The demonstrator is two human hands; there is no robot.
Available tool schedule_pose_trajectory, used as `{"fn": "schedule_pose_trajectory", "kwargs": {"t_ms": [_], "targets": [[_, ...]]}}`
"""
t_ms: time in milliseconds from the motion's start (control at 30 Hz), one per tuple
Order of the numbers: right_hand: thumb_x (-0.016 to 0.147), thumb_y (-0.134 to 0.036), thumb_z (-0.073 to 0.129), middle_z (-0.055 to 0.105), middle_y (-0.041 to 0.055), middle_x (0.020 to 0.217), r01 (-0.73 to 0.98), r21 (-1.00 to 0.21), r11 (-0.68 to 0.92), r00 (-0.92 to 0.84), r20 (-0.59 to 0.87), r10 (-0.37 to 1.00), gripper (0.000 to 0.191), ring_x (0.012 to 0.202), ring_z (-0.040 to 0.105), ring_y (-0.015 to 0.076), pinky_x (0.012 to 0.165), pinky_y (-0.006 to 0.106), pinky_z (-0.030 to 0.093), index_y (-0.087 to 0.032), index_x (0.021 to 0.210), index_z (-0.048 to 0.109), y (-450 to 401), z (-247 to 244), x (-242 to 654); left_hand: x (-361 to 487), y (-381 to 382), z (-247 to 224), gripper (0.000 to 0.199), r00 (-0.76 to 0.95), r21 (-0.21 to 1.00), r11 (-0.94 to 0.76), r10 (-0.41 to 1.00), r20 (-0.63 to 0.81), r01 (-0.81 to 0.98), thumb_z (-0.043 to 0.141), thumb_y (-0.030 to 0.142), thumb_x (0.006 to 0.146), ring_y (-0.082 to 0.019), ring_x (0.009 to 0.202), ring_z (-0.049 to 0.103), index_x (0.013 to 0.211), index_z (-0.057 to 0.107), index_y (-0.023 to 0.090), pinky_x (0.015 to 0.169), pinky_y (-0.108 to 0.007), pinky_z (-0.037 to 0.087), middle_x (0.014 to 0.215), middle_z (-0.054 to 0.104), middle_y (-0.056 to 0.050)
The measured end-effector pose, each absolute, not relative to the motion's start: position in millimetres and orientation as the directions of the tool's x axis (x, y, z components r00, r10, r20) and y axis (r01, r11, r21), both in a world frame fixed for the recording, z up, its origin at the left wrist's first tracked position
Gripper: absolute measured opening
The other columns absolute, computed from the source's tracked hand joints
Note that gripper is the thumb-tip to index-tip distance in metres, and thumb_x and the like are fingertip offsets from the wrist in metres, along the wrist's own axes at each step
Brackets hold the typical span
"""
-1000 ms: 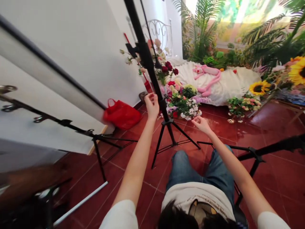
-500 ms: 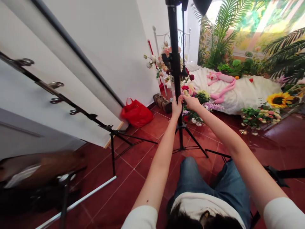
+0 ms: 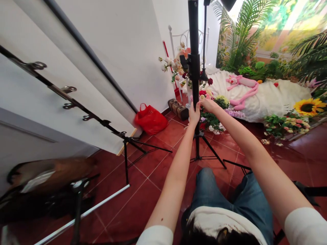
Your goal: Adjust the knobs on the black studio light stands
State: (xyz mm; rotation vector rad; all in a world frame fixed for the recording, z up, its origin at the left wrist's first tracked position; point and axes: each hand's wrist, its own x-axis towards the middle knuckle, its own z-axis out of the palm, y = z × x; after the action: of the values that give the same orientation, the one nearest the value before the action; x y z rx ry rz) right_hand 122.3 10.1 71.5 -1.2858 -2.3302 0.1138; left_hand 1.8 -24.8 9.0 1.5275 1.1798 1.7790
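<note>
A black light stand [image 3: 194, 73] rises upright in front of me, its tripod legs spread on the floor. Around its pole, below the collar with a side knob, my left hand [image 3: 194, 115] is closed, thumb upward. On the pole's right side, at about the same height, my right hand [image 3: 208, 105] has its fingers drawn together against the stand. Its fingertips are partly hidden, so the exact part they grip cannot be made out. A dark cord [image 3: 205, 41] hangs beside the upper pole. Just behind the hands are artificial flowers [image 3: 214, 119].
To the left, a backdrop bar [image 3: 55, 88] with metal clamps slants across. A red bag [image 3: 151, 119] and a small brown trunk [image 3: 178, 109] lie by the wall. A white pole [image 3: 84, 214] crosses the floor. Behind are a pink plush toy [image 3: 244, 88] and a sunflower [image 3: 308, 107].
The whole scene has shifted slightly to the right as my view turned a little. Both hands keep their places on the light stand.
</note>
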Motion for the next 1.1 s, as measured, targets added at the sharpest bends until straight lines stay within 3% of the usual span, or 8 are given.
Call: {"fn": "schedule_pose_trajectory", "kwargs": {"t_ms": [100,167,300,400,633,800,967,1100], "targets": [[0.079,-0.004,0.060,0.072,0.0106,0.100,0.797,-0.056,0.602,-0.564,0.290,0.773,0.024,0.100,0.063,0.0251,0.084,0.030,0.043,-0.016,0.098,0.069,-3.1,59.5,123.6,2.5,-25.6,9.1,0.053,-0.248,0.855,-0.495,0.819,0.518,0.152,0.040,0.072,0.090,-0.014,0.068,0.059,0.082,0.054,0.022,0.073,-0.028,0.048,0.068,0.056,0.000],[0.088,-0.009,0.051,0.071,0.0135,0.106,0.855,-0.012,0.518,-0.477,0.376,0.795,0.027,0.105,0.061,0.0264,0.088,0.032,0.042,-0.014,0.109,0.066,-16.6,45.1,119.9,3.2,-27.1,9.7,0.054,-0.260,0.850,-0.504,0.809,0.527,0.156,0.039,0.074,0.089,-0.014,0.070,0.059,0.082,0.054,0.022,0.074,-0.028,0.048,0.069,0.056,0.000],[0.096,-0.016,0.033,0.070,0.0156,0.107,0.951,-0.175,0.255,-0.139,0.495,0.858,0.036,0.103,0.061,0.0262,0.088,0.033,0.044,-0.014,0.113,0.065,-37.6,10.0,102.4,4.2,-31.1,11.3,0.057,-0.271,0.839,-0.521,0.795,0.543,0.156,0.037,0.076,0.088,-0.014,0.068,0.058,0.080,0.054,0.022,0.073,-0.029,0.049,0.069,0.056,-0.001],[0.095,-0.016,0.029,0.069,0.0151,0.111,0.940,-0.280,0.195,-0.025,0.512,0.859,0.041,0.105,0.061,0.0256,0.085,0.032,0.046,-0.015,0.117,0.064,-41.2,-0.4,95.6,4.4,-32.4,11.5,0.058,-0.280,0.843,-0.512,0.796,0.537,0.162,0.036,0.076,0.088,-0.014,0.067,0.058,0.082,0.055,0.022,0.073,-0.029,0.049,0.068,0.057,-0.001],[0.089,-0.016,0.046,0.061,0.0221,0.123,0.936,-0.029,0.352,-0.314,0.385,0.868,0.036,0.116,0.055,0.0310,0.084,0.035,0.049,-0.008,0.123,0.053,-16.1,39.3,111.9,3.6,-30.6,10.6,0.058,-0.262,0.860,-0.490,0.819,0.510,0.143,0.039,0.076,0.087,-0.014,0.067,0.059,0.087,0.058,0.021,0.072,-0.028,0.048,0.068,0.058,0.000],[0.096,-0.013,0.035,0.061,0.0215,0.124,0.867,0.104,0.487,-0.496,0.269,0.826,0.037,0.119,0.054,0.0307,0.092,0.038,0.047,-0.010,0.128,0.053,-7.6,42.4,108.5,3.3,-30.2,10.2,0.058,-0.254,0.853,-0.502,0.815,0.521,0.142,0.037,0.075,0.088,-0.015,0.070,0.060,0.089,0.058,0.021,0.074,-0.029,0.048,0.070,0.058,-0.001],[0.098,-0.011,0.029,0.053,0.0225,0.136,0.926,-0.058,0.373,-0.308,0.454,0.836,0.047,0.117,0.059,0.0267,0.095,0.037,0.047,-0.010,0.143,0.040,-11.6,21.3,103.7,4.3,-30.1,9.3,0.056,-0.263,0.861,-0.493,0.821,0.507,0.122,0.040,0.073,0.089,-0.015,0.071,0.061,0.091,0.060,0.021,0.074,-0.028,0.049,0.070,0.059,-0.001],[0.092,-0.008,0.042,0.053,0.0202,0.136,0.841,-0.063,0.537,-0.485,0.350,0.802,0.047,0.111,0.062,0.0255,0.091,0.035,0.051,-0.010,0.139,0.047,-5.4,25.3,116.7,3.7,-30.0,8.9,0.053,-0.266,0.868,-0.480,0.827,0.496,0.126,0.041,0.070,0.090,-0.015,0.071,0.062,0.090,0.060,0.020,0.074,-0.028,0.050,0.071,0.062,-0.002]]}}
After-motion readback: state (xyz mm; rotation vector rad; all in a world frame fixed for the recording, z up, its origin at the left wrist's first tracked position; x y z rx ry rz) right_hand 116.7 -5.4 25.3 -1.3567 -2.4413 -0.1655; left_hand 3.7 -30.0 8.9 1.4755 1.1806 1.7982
